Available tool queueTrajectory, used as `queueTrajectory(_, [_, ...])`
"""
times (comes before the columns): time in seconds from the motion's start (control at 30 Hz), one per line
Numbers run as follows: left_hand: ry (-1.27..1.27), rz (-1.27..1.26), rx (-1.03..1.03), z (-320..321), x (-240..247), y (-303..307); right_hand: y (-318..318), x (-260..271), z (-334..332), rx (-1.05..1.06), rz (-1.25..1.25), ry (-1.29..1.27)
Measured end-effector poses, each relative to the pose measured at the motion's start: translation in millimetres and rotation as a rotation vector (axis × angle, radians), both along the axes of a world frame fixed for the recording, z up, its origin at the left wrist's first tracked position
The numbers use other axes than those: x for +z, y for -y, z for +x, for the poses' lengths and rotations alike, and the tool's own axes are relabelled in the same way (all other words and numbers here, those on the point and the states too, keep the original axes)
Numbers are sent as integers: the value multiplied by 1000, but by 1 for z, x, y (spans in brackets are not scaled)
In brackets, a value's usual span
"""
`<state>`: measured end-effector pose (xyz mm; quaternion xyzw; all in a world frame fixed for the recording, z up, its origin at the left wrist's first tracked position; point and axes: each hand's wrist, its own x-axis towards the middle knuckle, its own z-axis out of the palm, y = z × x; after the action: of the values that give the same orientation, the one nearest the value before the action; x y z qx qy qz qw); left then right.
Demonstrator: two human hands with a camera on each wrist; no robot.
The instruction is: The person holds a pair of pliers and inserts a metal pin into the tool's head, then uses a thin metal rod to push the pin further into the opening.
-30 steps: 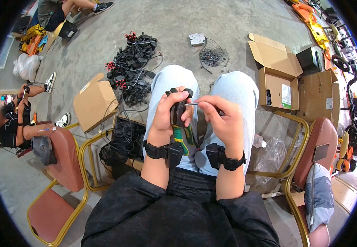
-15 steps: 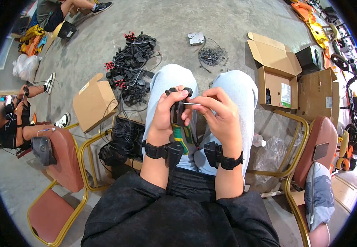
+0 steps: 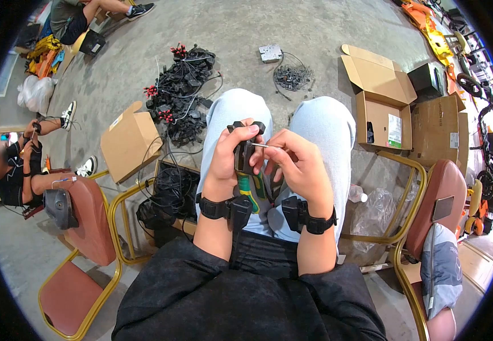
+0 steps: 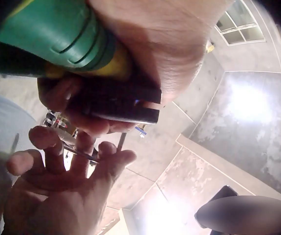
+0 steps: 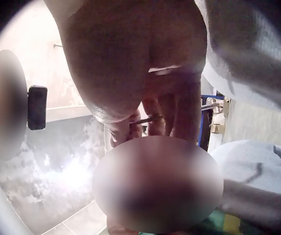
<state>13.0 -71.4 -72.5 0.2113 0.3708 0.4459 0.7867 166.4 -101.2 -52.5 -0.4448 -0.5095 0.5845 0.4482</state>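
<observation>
In the head view my left hand point(image 3: 227, 159) grips a small black part point(image 3: 244, 154) together with green-and-yellow handled pliers point(image 3: 247, 190), whose handles hang below the palm. My right hand point(image 3: 303, 169) pinches a thin metal rod point(image 3: 261, 145) between thumb and fingers, its far end at the black part. The left wrist view shows a green handle point(image 4: 57, 34) close up and a dark two-pronged piece point(image 4: 126, 105) in the left fingers. Below it are the right fingers with the rod. A blurred patch covers much of the right wrist view's lower middle.
Black parts with red-tipped pieces point(image 3: 184, 96) lie heaped on the floor, beside smaller bits point(image 3: 293, 78) and a metal box point(image 3: 270, 54). An open carton point(image 3: 384, 119) stands right; a black cable bundle point(image 3: 175, 190) sits left. Chairs point(image 3: 90, 233) flank the lap. Another person point(image 3: 16, 170) sits left.
My right hand has shifted slightly and its fingers have curled lower around the rod, which is now tilted. The left hand with the black part and pliers has barely moved.
</observation>
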Motion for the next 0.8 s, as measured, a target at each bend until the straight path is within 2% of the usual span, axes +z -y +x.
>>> queueTrajectory(0.1, [-12, 7, 1, -1, -4, 0, 0, -3, -2, 11, -31, -60])
queueTrajectory(0.17, [-22, 15, -5, -2, -7, 0, 0, -12, -4, 24, 211, -20])
queueTrajectory(0.3, [-5, 50, -56, -4, -5, -1, 0, -13, -2, 15, 394, 177])
queueTrajectory(0.67, [49, 58, -49, -2, -6, -2, 0, 5, -7, -8, -98, -10])
queueTrajectory(0.8, [56, 74, -63, -2, -6, -2, 0, 9, -7, -3, -131, -22])
